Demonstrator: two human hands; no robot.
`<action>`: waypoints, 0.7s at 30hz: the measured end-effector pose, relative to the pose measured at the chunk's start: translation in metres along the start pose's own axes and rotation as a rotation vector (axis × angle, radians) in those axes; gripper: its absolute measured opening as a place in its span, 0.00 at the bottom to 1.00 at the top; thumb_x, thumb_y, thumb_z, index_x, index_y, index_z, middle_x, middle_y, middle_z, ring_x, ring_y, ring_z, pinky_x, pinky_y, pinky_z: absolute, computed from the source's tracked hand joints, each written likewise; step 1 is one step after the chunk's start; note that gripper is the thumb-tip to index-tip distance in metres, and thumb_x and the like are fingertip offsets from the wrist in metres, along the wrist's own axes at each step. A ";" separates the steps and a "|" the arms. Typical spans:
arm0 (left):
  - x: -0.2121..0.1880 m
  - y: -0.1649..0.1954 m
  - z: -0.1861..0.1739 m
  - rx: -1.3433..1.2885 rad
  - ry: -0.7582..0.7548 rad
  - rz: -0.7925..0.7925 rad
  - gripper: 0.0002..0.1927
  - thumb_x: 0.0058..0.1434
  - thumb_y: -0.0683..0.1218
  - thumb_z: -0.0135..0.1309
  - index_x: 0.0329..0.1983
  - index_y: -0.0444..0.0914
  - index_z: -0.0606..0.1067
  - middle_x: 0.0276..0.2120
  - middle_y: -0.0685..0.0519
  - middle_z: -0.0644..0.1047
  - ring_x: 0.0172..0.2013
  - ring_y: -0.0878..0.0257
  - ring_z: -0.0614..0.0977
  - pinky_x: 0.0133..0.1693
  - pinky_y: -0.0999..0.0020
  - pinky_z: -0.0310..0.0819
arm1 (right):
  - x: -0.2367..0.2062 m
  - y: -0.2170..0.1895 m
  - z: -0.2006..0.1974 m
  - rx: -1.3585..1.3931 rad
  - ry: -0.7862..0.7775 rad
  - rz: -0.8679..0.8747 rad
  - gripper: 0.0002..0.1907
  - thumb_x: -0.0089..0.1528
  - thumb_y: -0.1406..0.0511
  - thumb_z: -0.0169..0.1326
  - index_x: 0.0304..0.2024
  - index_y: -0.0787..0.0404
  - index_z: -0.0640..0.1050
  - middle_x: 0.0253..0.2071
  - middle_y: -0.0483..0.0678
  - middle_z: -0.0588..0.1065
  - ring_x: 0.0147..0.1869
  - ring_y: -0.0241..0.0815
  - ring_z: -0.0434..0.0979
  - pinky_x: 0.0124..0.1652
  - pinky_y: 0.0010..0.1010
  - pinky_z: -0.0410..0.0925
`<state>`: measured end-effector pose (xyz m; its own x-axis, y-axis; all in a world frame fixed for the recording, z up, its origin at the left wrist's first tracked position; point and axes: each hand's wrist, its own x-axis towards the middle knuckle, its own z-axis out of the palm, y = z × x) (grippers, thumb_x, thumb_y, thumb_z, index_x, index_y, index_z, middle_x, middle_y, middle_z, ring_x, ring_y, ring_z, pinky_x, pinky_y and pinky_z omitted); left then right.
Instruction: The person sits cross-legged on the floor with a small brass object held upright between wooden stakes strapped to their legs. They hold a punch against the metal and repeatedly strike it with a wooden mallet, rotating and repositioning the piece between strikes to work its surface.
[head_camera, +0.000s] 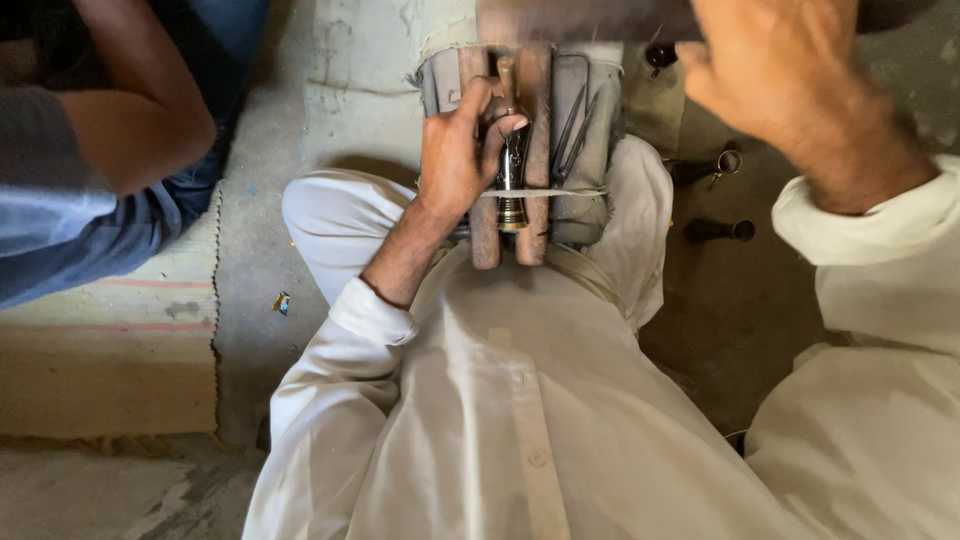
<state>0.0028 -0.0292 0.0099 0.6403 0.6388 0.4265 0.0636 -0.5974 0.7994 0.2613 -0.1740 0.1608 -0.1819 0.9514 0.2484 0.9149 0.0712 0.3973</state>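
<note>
My left hand (458, 152) grips a dark, shiny metal piece (513, 172) that lies lengthwise between two rusty iron bars (536, 200) of a small stand in front of my lap. My right hand (785, 70) is raised at the upper right, closed on the end of a long brown handle (580, 18) that runs blurred across the top of the view. A thin metal strip (560, 192) lies crosswise over the bars near the piece.
Another person in a grey shirt and jeans (90, 190) sits at the left on a striped mat (110, 340). Small dark metal parts (718, 230) lie on the dirt floor at the right. Concrete ground (260, 250) lies between us.
</note>
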 end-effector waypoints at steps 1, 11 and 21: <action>-0.002 0.002 0.001 0.000 0.027 0.025 0.15 0.69 0.45 0.63 0.50 0.37 0.70 0.30 0.46 0.82 0.29 0.53 0.86 0.29 0.61 0.77 | 0.002 -0.001 0.000 -0.034 -0.025 -0.012 0.14 0.59 0.62 0.66 0.45 0.60 0.79 0.31 0.46 0.75 0.35 0.41 0.76 0.42 0.33 0.66; -0.018 0.006 0.007 0.008 0.091 -0.100 0.16 0.67 0.45 0.63 0.49 0.35 0.70 0.20 0.50 0.77 0.17 0.62 0.78 0.21 0.66 0.70 | 0.032 -0.017 -0.031 0.067 0.135 -0.128 0.17 0.56 0.71 0.58 0.49 0.60 0.78 0.32 0.46 0.74 0.33 0.41 0.75 0.39 0.32 0.67; -0.029 0.006 0.014 0.032 0.166 0.068 0.16 0.71 0.45 0.61 0.45 0.31 0.66 0.23 0.48 0.76 0.20 0.58 0.79 0.23 0.64 0.71 | 0.019 -0.018 -0.029 0.133 0.149 -0.105 0.19 0.59 0.70 0.61 0.54 0.58 0.77 0.39 0.47 0.73 0.40 0.44 0.74 0.42 0.36 0.63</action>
<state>-0.0046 -0.0581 -0.0037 0.5093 0.6658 0.5453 0.0499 -0.6555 0.7536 0.2306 -0.1656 0.1836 -0.3213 0.8825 0.3435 0.9257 0.2162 0.3104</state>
